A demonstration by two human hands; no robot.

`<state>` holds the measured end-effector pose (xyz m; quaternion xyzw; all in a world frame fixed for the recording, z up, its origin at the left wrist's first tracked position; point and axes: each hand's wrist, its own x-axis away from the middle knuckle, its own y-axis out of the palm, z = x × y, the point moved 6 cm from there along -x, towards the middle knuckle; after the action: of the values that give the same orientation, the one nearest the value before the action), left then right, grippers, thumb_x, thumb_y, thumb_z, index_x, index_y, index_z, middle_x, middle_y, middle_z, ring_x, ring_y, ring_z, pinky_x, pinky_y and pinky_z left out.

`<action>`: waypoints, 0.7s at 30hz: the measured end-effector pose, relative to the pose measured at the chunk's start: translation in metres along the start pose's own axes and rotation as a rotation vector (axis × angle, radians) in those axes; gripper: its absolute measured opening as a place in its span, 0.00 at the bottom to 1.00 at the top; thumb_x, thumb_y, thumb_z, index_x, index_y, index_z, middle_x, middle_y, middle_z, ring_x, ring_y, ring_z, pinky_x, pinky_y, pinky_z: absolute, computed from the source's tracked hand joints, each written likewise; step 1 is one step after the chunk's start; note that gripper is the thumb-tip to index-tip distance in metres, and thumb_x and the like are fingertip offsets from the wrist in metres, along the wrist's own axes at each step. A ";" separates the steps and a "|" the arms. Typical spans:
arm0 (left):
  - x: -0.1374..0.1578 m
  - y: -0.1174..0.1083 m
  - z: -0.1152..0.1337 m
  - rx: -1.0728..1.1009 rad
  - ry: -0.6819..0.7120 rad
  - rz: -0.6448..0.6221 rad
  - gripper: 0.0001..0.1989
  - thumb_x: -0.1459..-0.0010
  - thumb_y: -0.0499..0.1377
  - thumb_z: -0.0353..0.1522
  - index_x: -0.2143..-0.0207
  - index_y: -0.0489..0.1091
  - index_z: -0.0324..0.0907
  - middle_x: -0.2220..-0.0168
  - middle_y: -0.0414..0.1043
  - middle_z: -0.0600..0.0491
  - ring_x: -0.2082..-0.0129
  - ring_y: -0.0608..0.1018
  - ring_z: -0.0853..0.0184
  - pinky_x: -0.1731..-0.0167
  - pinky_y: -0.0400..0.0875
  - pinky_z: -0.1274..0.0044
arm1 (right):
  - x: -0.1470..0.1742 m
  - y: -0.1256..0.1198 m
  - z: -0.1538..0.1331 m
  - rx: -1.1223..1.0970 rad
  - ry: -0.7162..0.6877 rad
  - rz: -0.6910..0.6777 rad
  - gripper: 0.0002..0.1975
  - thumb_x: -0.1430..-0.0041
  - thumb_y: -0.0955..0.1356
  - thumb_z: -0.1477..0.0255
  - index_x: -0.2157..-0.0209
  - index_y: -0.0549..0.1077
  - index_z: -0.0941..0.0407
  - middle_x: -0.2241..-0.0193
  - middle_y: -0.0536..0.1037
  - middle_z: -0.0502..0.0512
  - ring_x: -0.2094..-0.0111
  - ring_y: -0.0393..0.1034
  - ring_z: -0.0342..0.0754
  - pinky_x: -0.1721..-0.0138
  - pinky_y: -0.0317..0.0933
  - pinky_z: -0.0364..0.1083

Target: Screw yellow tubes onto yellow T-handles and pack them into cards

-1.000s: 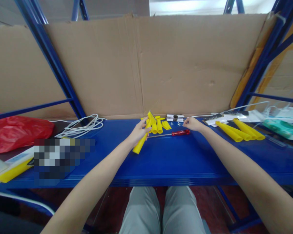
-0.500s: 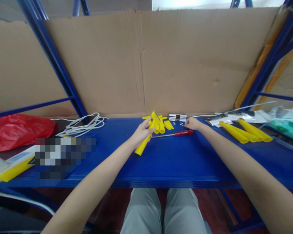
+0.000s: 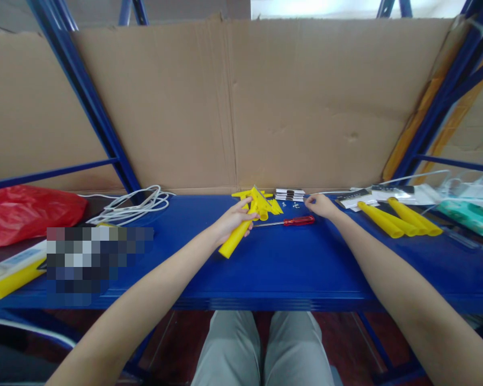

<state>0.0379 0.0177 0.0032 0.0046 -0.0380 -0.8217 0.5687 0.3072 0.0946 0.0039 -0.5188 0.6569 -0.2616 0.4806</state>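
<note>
My left hand (image 3: 237,217) is wrapped round the handle of a yellow scraper (image 3: 234,239), whose head with a metal edge points up and away. Behind it lie more yellow plastic parts (image 3: 276,207), partly hidden by the hand and scraper. My right hand (image 3: 320,206) hovers low over the table with fingertips pinched together; anything between them is too small to make out. Just left of those fingers are several tiny screws (image 3: 295,205). A screwdriver (image 3: 300,221) with a red handle lies crosswise in front, its shaft tip near my left hand.
A stack of white-and-black packs (image 3: 290,194) sits by the cardboard wall (image 3: 306,107). Several yellow handles (image 3: 380,220) lie at right beside a green pack (image 3: 465,214). At left are a white cable (image 3: 145,206), a red bag (image 3: 32,214) and a blurred-out patch. Blue posts flank the table (image 3: 273,273).
My right hand has drawn slightly right, away from the screws, fingers still pinched. The scraper in my left hand has tilted a little. The whole view has shifted slightly.
</note>
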 end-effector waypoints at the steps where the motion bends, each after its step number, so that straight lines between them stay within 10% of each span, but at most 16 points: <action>1: -0.002 0.003 0.000 0.023 -0.017 -0.030 0.37 0.46 0.56 0.22 0.37 0.46 0.48 0.70 0.71 0.53 0.83 0.68 0.76 0.87 0.61 0.84 | 0.002 -0.003 0.001 -0.053 0.020 0.017 0.08 0.52 0.64 0.79 0.79 0.73 0.58 0.77 0.77 0.54 0.72 0.71 0.46 0.67 0.62 0.41; 14: -0.057 0.065 0.014 0.103 -0.044 -0.218 0.24 0.43 0.49 0.22 0.44 0.53 0.43 0.73 0.68 0.54 0.84 0.68 0.75 0.84 0.63 0.82 | 0.015 0.002 -0.039 -1.075 0.274 -0.098 0.04 0.43 0.64 0.78 0.71 0.70 0.59 0.71 0.76 0.55 0.73 0.70 0.42 0.72 0.64 0.40; 21: -0.085 0.074 0.001 0.073 -0.081 -0.233 0.17 0.42 0.46 0.22 0.50 0.57 0.36 0.76 0.69 0.52 0.85 0.68 0.73 0.84 0.63 0.81 | 0.015 0.014 -0.026 -1.273 0.440 -0.069 0.09 0.44 0.61 0.86 0.72 0.68 0.61 0.81 0.71 0.50 0.82 0.64 0.38 0.75 0.62 0.39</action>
<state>0.1369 0.0717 0.0064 -0.0035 -0.0898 -0.8797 0.4669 0.2780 0.0814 -0.0026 -0.6561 0.7486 0.0619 -0.0726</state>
